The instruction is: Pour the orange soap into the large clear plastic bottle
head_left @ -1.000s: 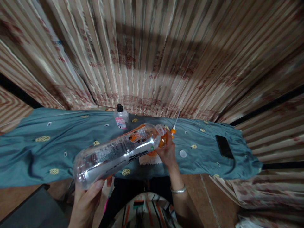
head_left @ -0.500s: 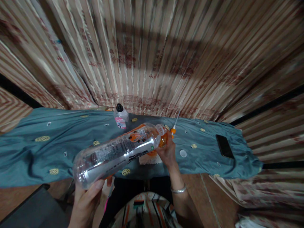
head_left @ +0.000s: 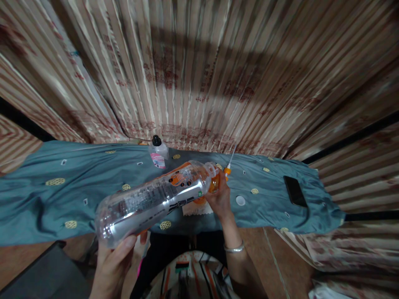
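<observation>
Teal cloth (head_left: pixel 264 207) | left hand (head_left: pixel 114 259) low, grip cupping clear bottle (head_left: pixel 156 203) (tilted) | right hand (head_left: pixel 220 198) forward, holding orange bottle (head_left: pixel 214 184)

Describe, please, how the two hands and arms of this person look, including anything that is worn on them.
Both the left hand and the right hand are without gloves. A shiny, silver-coloured bangle circles the right wrist, and no sleeve shows on that forearm. The left arm is cut off by the picture's lower edge, so its sleeve cannot be told.
</observation>
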`<state>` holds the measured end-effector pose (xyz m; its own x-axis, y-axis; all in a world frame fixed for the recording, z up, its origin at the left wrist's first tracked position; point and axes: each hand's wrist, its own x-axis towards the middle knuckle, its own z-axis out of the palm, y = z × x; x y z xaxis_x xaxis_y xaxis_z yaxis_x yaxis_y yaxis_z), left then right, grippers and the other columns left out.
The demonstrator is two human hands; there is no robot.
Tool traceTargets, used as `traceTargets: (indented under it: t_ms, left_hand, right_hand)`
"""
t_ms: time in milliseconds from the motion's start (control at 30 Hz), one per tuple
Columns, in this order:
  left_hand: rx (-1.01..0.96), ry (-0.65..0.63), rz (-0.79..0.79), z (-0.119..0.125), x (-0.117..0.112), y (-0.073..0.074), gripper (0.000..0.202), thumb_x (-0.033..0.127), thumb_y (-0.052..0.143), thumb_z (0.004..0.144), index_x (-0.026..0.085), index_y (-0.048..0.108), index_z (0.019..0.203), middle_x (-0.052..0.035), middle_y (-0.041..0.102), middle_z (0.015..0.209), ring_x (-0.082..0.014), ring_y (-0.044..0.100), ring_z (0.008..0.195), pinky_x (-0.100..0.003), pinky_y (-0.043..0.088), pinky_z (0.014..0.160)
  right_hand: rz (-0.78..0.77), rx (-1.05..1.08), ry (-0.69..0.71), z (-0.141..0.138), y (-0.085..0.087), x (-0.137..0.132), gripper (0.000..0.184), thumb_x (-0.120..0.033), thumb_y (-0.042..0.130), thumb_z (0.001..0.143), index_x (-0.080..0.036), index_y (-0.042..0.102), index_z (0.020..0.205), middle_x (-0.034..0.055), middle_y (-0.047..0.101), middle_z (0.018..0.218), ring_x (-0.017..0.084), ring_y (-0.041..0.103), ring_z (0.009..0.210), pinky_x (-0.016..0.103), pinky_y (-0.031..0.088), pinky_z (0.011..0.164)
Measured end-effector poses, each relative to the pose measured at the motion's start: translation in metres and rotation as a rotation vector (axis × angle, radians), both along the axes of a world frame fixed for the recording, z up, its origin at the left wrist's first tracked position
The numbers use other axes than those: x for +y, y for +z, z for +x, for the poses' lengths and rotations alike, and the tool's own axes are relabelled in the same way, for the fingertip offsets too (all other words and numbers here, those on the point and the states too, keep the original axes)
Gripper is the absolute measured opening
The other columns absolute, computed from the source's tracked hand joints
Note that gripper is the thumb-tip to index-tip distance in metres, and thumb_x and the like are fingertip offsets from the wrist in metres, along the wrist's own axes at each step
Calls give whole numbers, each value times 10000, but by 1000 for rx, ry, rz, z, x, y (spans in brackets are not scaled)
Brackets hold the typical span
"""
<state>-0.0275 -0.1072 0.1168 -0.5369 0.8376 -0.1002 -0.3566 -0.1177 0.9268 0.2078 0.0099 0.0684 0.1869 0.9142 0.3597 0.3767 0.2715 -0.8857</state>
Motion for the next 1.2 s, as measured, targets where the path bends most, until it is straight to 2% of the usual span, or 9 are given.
traceTargets:
  t_ms: [267, 400, 567, 767, 1033, 1200]
  left_hand:
    - [-1, 1, -24, -1, -3, 0, 640, 482, 1059, 640, 293, 796, 1192, -30, 769, 1007, -200, 540, 801, -282, 441, 574]
    - [22, -2, -34, -1, -4, 1, 645, 492, 1050, 642, 295, 793, 1200, -30, 762, 1020, -213, 572, 821, -295, 436, 566]
    - [25, -7, -50, 0, -4, 6, 666, 520, 1068, 628, 299, 778, 1185, 8, 737, 967, -177, 552, 745, -297, 453, 588]
    - [2, -11, -14, 1, -2, 9, 652, 495, 1079, 618, 293, 782, 1163, -3, 735, 937, -194, 564, 789, -291, 433, 560]
    - [29, 15, -67, 0, -4, 5, 763, 487, 1052, 610, 328, 754, 1294, -19, 778, 1025, -201, 570, 748, -316, 433, 559]
    - [46, 4, -60, 2, -3, 8, 734, 515, 1041, 624, 305, 755, 1267, 11, 732, 850, -184, 545, 658, -332, 455, 570]
  right_hand:
    - [5, -42, 7, 3, -3, 0, 709, -418, 888, 782, -235, 657, 1427, 101, 853, 1235, 310, 841, 1085, 418, 720, 891]
    - [-14, -14, 11, 2, -2, 0, 696, -415, 890, 780, -237, 665, 1414, 96, 855, 1221, 310, 841, 1086, 420, 720, 898]
    - [-25, -15, 3, 2, -1, 0, 704, -395, 882, 764, -243, 672, 1418, 95, 849, 1234, 314, 836, 1109, 431, 714, 929]
    - [-17, -17, 6, 3, -1, 0, 690, -368, 884, 764, -238, 672, 1407, 104, 851, 1225, 315, 838, 1094, 426, 710, 914]
    - [-20, -28, -3, 4, -5, 1, 725, -377, 896, 762, -246, 664, 1437, 100, 847, 1271, 327, 833, 1140, 456, 709, 961]
    - [-10, -20, 0, 3, -4, 1, 711, -381, 885, 772, -231, 667, 1432, 109, 841, 1272, 327, 825, 1149, 456, 706, 973]
